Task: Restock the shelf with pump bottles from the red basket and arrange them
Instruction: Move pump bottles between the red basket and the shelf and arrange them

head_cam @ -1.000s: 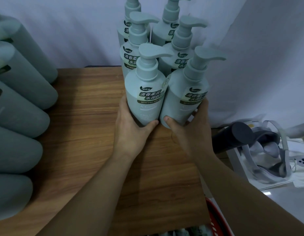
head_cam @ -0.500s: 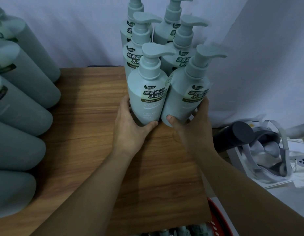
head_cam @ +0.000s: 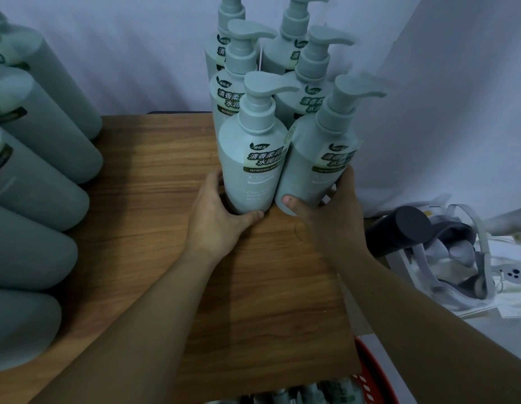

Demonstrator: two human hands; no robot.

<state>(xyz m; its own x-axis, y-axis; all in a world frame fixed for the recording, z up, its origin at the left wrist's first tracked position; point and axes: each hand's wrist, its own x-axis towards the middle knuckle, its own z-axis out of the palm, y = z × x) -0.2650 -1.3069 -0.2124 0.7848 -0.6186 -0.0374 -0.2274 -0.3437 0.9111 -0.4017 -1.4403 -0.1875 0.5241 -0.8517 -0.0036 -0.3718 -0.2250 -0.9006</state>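
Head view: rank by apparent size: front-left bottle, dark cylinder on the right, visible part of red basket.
1. front-left bottle, clearly largest.
2. dark cylinder.
3. red basket, only a corner shows, so its true size is unknown.
Nearness to the camera skews all three.

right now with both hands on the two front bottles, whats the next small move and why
Probably nudge both front bottles back until they sit snug against the middle pair. The left hand grips the front left bottle, the right hand the front right bottle, which looks tilted rightward. Straightening it would square up the two columns on the wooden shelf.
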